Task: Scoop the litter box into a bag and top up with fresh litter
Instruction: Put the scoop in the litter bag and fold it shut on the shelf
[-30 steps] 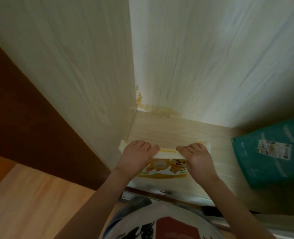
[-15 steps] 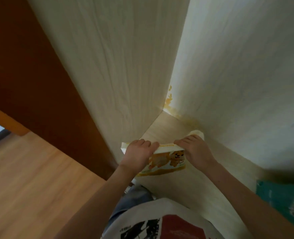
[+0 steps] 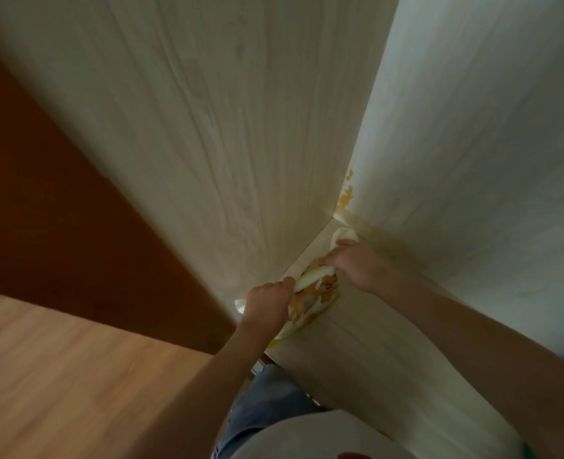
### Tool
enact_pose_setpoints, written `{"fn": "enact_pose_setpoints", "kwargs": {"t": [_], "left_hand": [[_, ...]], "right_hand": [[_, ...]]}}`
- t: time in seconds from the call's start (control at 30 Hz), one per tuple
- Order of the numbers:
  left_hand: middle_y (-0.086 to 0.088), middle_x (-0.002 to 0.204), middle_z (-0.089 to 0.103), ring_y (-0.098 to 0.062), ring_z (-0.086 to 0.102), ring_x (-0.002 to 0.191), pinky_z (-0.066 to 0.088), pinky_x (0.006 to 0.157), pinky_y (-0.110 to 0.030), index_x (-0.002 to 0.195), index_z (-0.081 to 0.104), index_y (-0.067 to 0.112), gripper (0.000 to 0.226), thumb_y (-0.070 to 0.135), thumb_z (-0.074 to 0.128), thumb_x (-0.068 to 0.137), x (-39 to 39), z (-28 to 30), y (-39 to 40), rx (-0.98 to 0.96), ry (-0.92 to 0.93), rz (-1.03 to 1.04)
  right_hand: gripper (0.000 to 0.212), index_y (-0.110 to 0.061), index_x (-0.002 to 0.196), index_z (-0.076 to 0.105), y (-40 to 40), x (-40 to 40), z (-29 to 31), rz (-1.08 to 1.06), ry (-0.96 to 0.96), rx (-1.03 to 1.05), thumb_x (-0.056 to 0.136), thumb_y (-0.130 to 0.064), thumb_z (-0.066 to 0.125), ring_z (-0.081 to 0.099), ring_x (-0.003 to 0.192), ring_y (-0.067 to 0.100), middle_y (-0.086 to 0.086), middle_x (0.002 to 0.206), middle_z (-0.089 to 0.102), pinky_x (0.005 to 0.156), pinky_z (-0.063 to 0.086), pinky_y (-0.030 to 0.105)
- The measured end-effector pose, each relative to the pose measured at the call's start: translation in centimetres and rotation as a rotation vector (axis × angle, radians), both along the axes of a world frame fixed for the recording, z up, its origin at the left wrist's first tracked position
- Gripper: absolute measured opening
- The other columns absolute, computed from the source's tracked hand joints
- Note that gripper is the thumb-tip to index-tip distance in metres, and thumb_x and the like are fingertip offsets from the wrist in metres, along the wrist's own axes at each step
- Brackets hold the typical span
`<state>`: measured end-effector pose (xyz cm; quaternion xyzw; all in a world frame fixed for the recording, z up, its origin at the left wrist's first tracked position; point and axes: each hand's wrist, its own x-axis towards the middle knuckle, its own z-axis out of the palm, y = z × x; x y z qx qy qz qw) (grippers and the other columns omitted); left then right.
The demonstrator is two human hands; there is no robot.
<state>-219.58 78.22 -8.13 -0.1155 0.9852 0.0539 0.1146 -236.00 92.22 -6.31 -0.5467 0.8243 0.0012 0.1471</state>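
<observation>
A white and yellow litter bag (image 3: 317,293) with a cartoon animal print stands in the corner of a pale wooden cabinet, on its bottom board (image 3: 366,329). My left hand (image 3: 269,306) is closed on the bag's top edge at its near left end. My right hand (image 3: 356,263) grips the top edge at the far right end, close to the back panel. The bag's top is folded and bent between the two hands. No litter box or scoop is in view.
The cabinet's pale side panel (image 3: 208,144) rises on the left and its back panel (image 3: 472,144) on the right, with a yellow stain (image 3: 345,197) in the corner. A dark brown panel (image 3: 59,210) and wooden floor (image 3: 59,376) lie to the left.
The view has swung left, so the teal package at the right has dropped out of sight. The bag has turned and its top has crumpled between my hands, which still hold it.
</observation>
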Motion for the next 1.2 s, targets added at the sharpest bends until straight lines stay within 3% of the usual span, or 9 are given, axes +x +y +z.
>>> {"fn": "enact_pose_setpoints", "kwargs": {"t": [0.13, 0.23, 0.47, 0.7, 0.93, 1.2], "left_hand": [[-0.001, 0.104, 0.064, -0.022, 0.062, 0.091, 0.044, 0.071, -0.033, 0.123, 0.042, 0.018, 0.040, 0.021, 0.059, 0.087, -0.9, -0.9, -0.8, 0.029, -0.051, 0.035], [0.000, 0.105, 0.064, -0.022, 0.063, 0.093, 0.045, 0.073, -0.032, 0.125, 0.043, 0.018, 0.040, 0.019, 0.058, 0.087, -1.5, -1.1, -1.4, 0.042, -0.062, 0.064], [-0.003, 0.106, 0.065, -0.024, 0.063, 0.094, 0.046, 0.075, -0.033, 0.129, 0.041, 0.016, 0.043, 0.012, 0.054, 0.088, -2.7, -1.8, -2.0, 0.068, -0.098, 0.081], [0.000, 0.107, 0.066, -0.022, 0.065, 0.095, 0.051, 0.079, -0.034, 0.130, 0.040, 0.015, 0.044, 0.010, 0.052, 0.088, -3.3, -3.0, -2.6, 0.113, -0.106, 0.076], [-0.002, 0.107, 0.066, -0.025, 0.064, 0.095, 0.047, 0.074, -0.034, 0.130, 0.040, 0.015, 0.043, 0.012, 0.052, 0.089, -4.4, -2.6, -2.7, 0.042, -0.111, 0.066], [-0.003, 0.109, 0.064, -0.024, 0.063, 0.097, 0.047, 0.074, -0.034, 0.135, 0.035, 0.014, 0.050, 0.010, 0.051, 0.088, -4.8, -3.6, -2.3, 0.041, -0.147, 0.065]], "right_hand": [[0.040, -0.030, 0.132, 0.057, -1.5, -1.0, -0.3, -0.017, 0.017, 0.085, 0.097, -0.013, 0.043, 0.033, 0.139, 0.020, -0.004, 0.135, 0.057, 0.112, 0.016, 0.023], [0.044, -0.030, 0.136, 0.053, -2.7, -1.7, -0.6, -0.002, 0.031, 0.120, 0.097, -0.011, 0.044, 0.031, 0.141, 0.020, -0.004, 0.142, 0.051, 0.113, 0.014, 0.024], [0.045, -0.033, 0.135, 0.052, -4.2, -3.3, -2.2, 0.014, 0.087, 0.264, 0.095, -0.013, 0.049, 0.025, 0.143, 0.025, -0.003, 0.144, 0.048, 0.110, 0.030, 0.037], [0.041, -0.026, 0.133, 0.054, -4.9, -4.2, -3.1, 0.059, 0.099, 0.282, 0.096, -0.010, 0.047, 0.028, 0.142, 0.025, 0.000, 0.142, 0.050, 0.114, 0.020, 0.032], [0.040, -0.024, 0.128, 0.058, -5.0, -5.5, -3.2, 0.085, 0.092, 0.208, 0.092, -0.008, 0.051, 0.045, 0.131, 0.019, 0.000, 0.133, 0.058, 0.116, 0.012, 0.027], [0.046, -0.025, 0.138, 0.050, -5.0, -5.5, -3.9, 0.034, 0.068, 0.261, 0.097, -0.006, 0.045, 0.028, 0.142, 0.024, 0.003, 0.143, 0.050, 0.116, 0.013, 0.027]]}}
